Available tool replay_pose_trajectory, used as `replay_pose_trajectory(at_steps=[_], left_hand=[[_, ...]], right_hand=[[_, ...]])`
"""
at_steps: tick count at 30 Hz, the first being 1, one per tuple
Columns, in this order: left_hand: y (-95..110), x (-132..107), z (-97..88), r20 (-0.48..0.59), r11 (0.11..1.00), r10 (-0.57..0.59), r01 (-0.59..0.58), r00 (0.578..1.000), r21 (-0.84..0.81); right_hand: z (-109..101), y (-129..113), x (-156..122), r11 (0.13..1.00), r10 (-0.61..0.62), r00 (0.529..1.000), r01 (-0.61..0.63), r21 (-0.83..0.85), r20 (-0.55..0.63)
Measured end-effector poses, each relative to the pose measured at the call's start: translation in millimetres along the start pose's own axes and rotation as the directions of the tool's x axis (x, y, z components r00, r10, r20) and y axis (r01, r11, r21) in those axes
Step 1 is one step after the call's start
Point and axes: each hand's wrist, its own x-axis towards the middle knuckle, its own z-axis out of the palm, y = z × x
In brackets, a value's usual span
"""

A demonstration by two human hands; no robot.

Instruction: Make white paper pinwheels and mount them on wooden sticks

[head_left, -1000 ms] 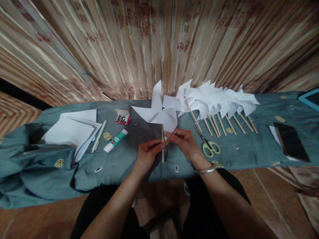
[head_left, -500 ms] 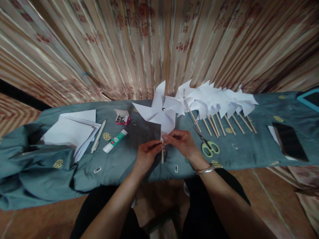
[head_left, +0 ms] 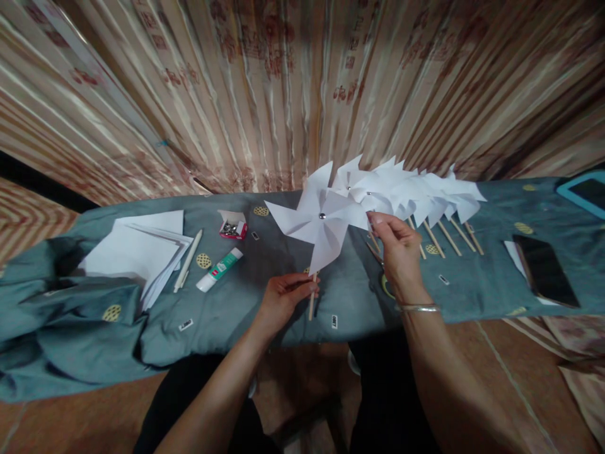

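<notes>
My left hand (head_left: 283,296) pinches the wooden stick (head_left: 312,297) of a white paper pinwheel (head_left: 321,222) and holds it upright above the teal cloth (head_left: 236,302). A silver pin sits at the pinwheel's centre. My right hand (head_left: 399,252), a bangle on its wrist, is raised to the pinwheel's right blade, with fingertips touching the blade's edge. Behind and to the right, a row of several finished white pinwheels (head_left: 416,192) on sticks lies on the cloth.
On the cloth lie a stack of white paper (head_left: 137,249), a pen (head_left: 188,258), a glue stick (head_left: 220,268), a small red box of pins (head_left: 232,226), green scissors mostly hidden behind my right hand, and a dark phone (head_left: 543,270). A striped curtain hangs behind.
My right hand left the stick and rose to the right blade of the pinwheel. The pinwheel shifted slightly right and tilted. My left hand kept its grip on the stick.
</notes>
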Motion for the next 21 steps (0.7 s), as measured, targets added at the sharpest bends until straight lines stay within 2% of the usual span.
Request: replay_pose_trajectory(at_steps=[6,15,21], left_hand=[[0.0,0.0,-1.1,0.017,1.000,0.007,-0.008,1.000,0.026],[-2.4,2.4,-3.0,-0.034,0.999,0.034,-0.034,0.999,0.018],[-1.7,3.4,-3.2,-0.075,0.999,0.037,-0.036,0.997,0.008]], right_hand=[[2.0,4.8,-2.3,0.998,0.043,0.999,-0.043,0.038,0.021],[5.5,1.2,-5.7,0.990,0.118,0.992,-0.121,0.066,0.045],[9.3,-3.2,-11.3,0.986,0.158,0.981,-0.163,0.040,0.112]])
